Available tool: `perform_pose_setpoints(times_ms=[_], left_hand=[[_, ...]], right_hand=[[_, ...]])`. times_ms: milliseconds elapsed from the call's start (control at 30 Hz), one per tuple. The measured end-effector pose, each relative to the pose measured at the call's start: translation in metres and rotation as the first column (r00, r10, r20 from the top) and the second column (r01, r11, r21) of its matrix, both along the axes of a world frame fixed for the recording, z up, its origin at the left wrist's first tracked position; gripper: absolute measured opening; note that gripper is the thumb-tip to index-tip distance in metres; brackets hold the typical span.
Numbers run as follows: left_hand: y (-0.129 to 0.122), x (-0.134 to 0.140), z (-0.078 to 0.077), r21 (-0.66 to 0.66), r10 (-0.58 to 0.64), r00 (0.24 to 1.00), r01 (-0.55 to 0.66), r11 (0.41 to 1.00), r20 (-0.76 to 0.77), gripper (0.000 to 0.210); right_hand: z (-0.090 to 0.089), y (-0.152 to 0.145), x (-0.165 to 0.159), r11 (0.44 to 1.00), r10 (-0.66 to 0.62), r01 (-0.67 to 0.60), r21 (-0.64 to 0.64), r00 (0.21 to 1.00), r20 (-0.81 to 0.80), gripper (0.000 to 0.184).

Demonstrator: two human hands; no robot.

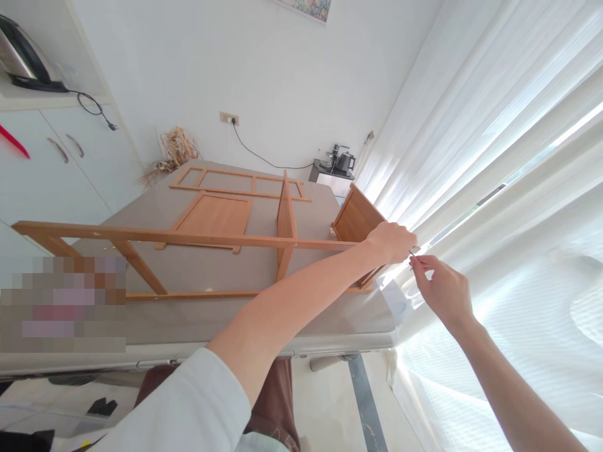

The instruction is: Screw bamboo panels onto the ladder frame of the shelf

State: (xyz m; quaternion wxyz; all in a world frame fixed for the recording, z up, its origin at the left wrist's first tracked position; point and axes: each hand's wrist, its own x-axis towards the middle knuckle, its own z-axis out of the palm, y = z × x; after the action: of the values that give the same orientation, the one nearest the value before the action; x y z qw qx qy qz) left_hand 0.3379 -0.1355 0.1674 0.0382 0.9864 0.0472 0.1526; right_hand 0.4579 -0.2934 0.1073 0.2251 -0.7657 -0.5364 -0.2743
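A wooden rack frame point(202, 237) stands on its side along the near side of the table, with a cross panel point(285, 216) at its middle and an end panel point(360, 212) at its right. My left hand point(391, 243) is closed round the frame's right end, its fingers partly hidden. Just beyond that end, my right hand point(440, 285) pinches a thin dark metal rod point(412, 254), perhaps a hex key. Its tip is close to my left hand; whether it sits in a screw cannot be made out.
Behind the frame, a loose wooden panel point(214, 216) and a ladder-like wooden frame point(235, 182) lie on the grey table point(325, 317). White curtains point(509, 251) hang close on the right. Dried stalks point(179, 145) are at the far left corner; a black kettle point(345, 162) stands beyond the table.
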Motion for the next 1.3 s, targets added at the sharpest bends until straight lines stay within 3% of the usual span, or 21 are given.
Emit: perform_pose_setpoints(times_ms=[300,600,833,1100,1300], left_hand=[[0.002,0.003,-0.004,-0.019,-0.015,1.000,0.015,1.000,0.023,0.029],[0.001,0.002,-0.002,-0.003,0.010,1.000,-0.010,1.000,0.029,0.027],[0.000,0.000,-0.001,-0.013,0.010,1.000,-0.010,1.000,0.019,0.027],[0.001,0.003,-0.002,0.002,0.016,1.000,-0.016,1.000,0.015,0.027],[0.000,0.000,0.000,-0.016,0.014,1.000,-0.014,1.000,0.003,0.027]], right_hand=[[-0.004,0.000,0.002,1.000,-0.028,0.028,0.004,1.000,-0.010,0.037],[-0.009,-0.007,0.005,1.000,-0.013,0.011,0.013,0.989,0.146,0.028],[-0.006,-0.004,0.017,0.997,0.070,-0.066,-0.025,0.881,0.468,0.018],[0.006,-0.006,0.016,0.988,0.130,-0.047,-0.147,0.766,0.630,0.020],[0.006,-0.004,0.010,0.993,0.090,-0.035,-0.110,0.831,0.550,0.020]])
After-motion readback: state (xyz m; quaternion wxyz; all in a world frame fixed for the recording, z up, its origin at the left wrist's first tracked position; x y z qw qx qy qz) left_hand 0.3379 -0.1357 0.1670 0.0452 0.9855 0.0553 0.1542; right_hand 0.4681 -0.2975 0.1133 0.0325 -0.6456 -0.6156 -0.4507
